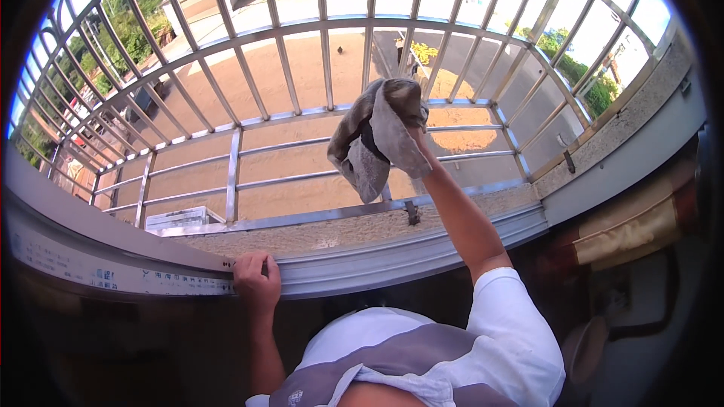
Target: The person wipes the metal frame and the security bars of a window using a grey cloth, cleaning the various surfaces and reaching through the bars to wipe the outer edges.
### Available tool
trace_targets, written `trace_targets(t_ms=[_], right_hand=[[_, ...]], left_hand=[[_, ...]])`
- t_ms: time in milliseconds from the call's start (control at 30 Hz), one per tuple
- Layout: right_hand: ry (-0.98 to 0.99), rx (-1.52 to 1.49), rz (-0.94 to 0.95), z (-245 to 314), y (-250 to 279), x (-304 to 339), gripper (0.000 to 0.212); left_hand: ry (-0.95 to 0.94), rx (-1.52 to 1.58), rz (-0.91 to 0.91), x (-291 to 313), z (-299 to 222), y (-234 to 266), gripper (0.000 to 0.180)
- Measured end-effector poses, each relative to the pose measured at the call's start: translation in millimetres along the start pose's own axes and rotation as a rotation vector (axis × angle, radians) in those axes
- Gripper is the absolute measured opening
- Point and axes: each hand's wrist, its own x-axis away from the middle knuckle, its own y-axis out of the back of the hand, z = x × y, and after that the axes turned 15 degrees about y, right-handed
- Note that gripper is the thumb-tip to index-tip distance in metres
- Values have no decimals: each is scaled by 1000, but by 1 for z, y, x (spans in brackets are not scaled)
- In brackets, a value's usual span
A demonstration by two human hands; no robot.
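My right arm stretches out over the sill to the metal window bars (369,53). A crumpled, damp-looking grey rag (403,136) is draped over my right hand (418,138), which is closed on it. The cloth hides most of those fingers. It hangs in front of the upright bars, and I cannot tell whether it touches one. My left hand (258,279) is curled closed over the end of the light-coloured window frame (181,279), beside the sliding track (362,260).
A rough stone sill (324,237) runs between the track and the bars, with a small dark clip (412,213) on it. Gold-and-red curtain fabric (626,234) hangs at the right. Beyond the bars, far below, lies a brown yard (290,151).
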Motion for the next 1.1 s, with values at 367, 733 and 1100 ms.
trace_targets(t_ms=[367,733,1100], right_hand=[[378,736,-399,12,-18,12,30],[212,762,177,39,-149,178,21],[178,805,126,58,-133,199,30]], left_hand=[[-81,118,65,1,26,10,13],[117,968,629,5,-40,-11,65],[497,1444,1033,-11,-37,-37,13]])
